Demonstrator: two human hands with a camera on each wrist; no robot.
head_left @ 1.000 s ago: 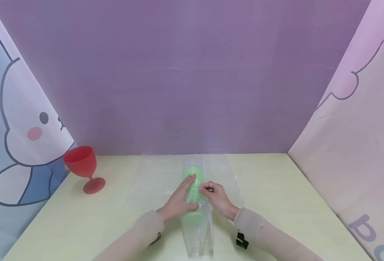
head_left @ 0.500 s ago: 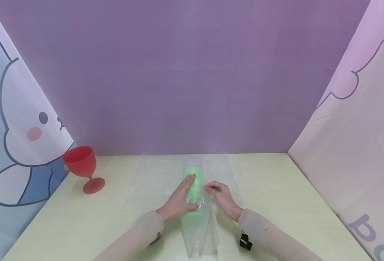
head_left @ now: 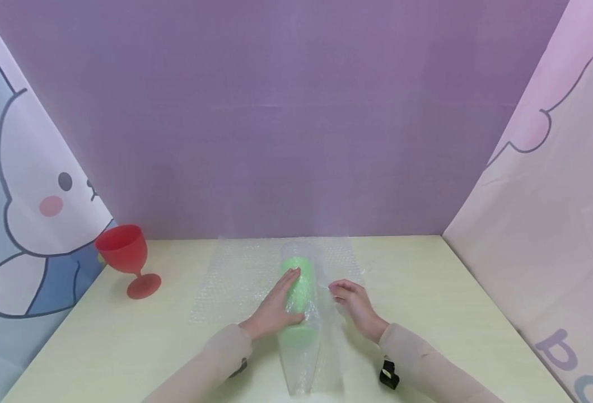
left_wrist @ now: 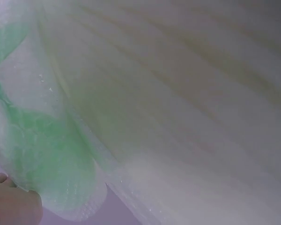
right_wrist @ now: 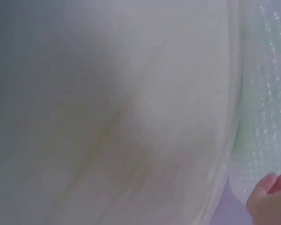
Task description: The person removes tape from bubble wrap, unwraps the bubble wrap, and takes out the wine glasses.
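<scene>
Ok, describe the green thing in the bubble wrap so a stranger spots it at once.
Before the purple wall is a pale yellow table, with clear bubble wrap in its middle. The green thing lies inside, under the left grip. Its colour, showing through, sets it apart from the bare red goblet off to the left.

the person wears long sleeves in a pale, washed-out beige with a faint pink cast, the left sleeve point(head_left: 190, 372) and the right sleeve point(head_left: 444, 372) alike. each ends in a plain, rounded cuff, a little greyer than the cloth behind it. small creases mark the right sleeve just behind its cuff. a boxy black piece point(head_left: 389, 375) with a lighter patch shows at the near side of the right cuff; a smaller dark piece point(head_left: 239, 368) peeks out by the left one. the left hand point(head_left: 275, 309) and right hand point(head_left: 358, 307) are bare.
</scene>
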